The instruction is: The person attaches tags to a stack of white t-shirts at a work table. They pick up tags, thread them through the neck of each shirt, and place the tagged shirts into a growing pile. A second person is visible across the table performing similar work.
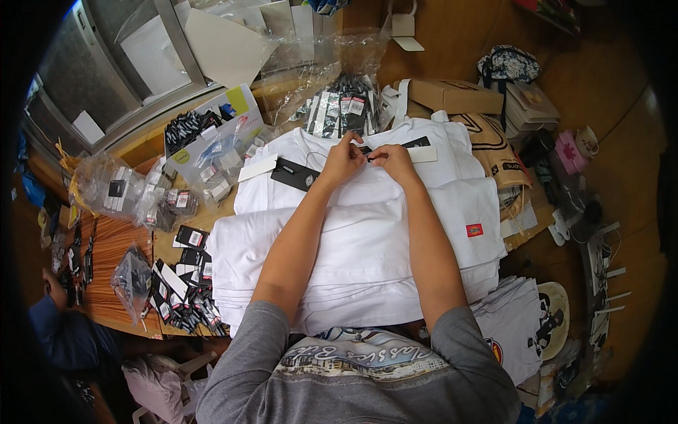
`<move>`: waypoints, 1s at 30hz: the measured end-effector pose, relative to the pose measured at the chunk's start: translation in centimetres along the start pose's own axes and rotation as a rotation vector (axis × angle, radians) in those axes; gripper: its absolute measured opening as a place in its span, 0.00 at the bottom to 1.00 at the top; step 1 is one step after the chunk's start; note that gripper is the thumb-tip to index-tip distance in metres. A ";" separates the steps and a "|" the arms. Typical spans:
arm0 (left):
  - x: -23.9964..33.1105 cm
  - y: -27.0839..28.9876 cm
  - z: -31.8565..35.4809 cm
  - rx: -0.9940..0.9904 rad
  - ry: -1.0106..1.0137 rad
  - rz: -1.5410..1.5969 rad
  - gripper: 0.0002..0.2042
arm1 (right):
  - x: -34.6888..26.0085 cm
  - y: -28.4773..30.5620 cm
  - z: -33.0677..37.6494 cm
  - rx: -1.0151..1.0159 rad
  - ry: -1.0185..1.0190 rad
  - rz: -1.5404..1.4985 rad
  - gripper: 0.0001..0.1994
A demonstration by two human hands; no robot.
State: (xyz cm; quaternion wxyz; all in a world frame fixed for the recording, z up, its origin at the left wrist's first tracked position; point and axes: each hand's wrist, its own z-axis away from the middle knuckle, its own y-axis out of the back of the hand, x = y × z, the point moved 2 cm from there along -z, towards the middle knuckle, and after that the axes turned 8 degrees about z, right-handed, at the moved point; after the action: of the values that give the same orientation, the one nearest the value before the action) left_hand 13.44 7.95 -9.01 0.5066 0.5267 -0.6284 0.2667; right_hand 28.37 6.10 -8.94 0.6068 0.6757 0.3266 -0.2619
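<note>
A stack of folded white T-shirts (367, 254) lies on the wooden table in front of me, and a second white stack (296, 159) sits behind it. Both my hands meet at the collar of the far top shirt. My left hand (344, 159) pinches the neckline. My right hand (393, 161) pinches a small black hang tag (415, 143) at the collar. A black tag with a white card (293, 173) lies on the shirt just left of my left wrist. A small red label (474, 230) marks the near stack's right side.
Clear bags of black tags (339, 106) sit beyond the shirts, more bags (123, 187) and loose tags (185, 286) to the left. A cardboard box (452, 95) and tan printed shirts (494, 152) lie right. Another person's sleeve (60, 332) shows at lower left.
</note>
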 end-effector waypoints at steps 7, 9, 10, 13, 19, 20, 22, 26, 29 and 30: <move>-0.5 0.3 0.0 -0.071 0.103 0.091 0.19 | -0.6 0.2 0.4 -0.056 0.032 -0.031 0.08; -0.8 0.3 0.0 -0.101 0.125 0.141 0.20 | -0.7 0.1 0.4 -0.080 0.034 -0.026 0.08; -0.9 0.2 0.1 -0.119 0.127 0.165 0.20 | -0.7 0.1 0.4 -0.095 0.027 -0.020 0.08; -1.1 0.3 0.2 -0.121 0.116 0.188 0.21 | -0.9 0.0 0.5 -0.113 0.044 -0.037 0.08; -0.4 0.1 0.3 -0.051 -0.001 -0.019 0.22 | 0.1 -0.8 0.0 -0.108 0.083 -0.037 0.07; 0.1 0.2 0.3 -0.012 -0.066 -0.121 0.22 | 0.2 -1.0 -0.1 -0.115 0.095 -0.036 0.07; 1.6 1.7 -0.1 0.118 -0.140 -0.558 0.19 | 0.5 -1.2 -0.4 -0.104 0.051 -0.097 0.07; 2.9 8.3 -0.5 0.054 0.419 -0.907 0.19 | 0.9 -1.5 -0.8 -0.029 0.088 -0.126 0.07; 2.7 8.5 2.1 -0.111 0.162 -1.142 0.19 | 1.8 -1.8 -1.3 0.074 0.015 -0.115 0.07; 3.2 8.3 2.8 -0.134 0.082 -1.114 0.14 | 1.9 -1.4 -1.3 0.128 0.007 -0.057 0.07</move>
State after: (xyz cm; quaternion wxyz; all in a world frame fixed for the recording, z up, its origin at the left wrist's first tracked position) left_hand 4.88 6.78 -5.41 0.6272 0.7348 -0.2509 -0.0614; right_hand 28.49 7.66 -11.10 0.5534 0.7045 0.3305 -0.2969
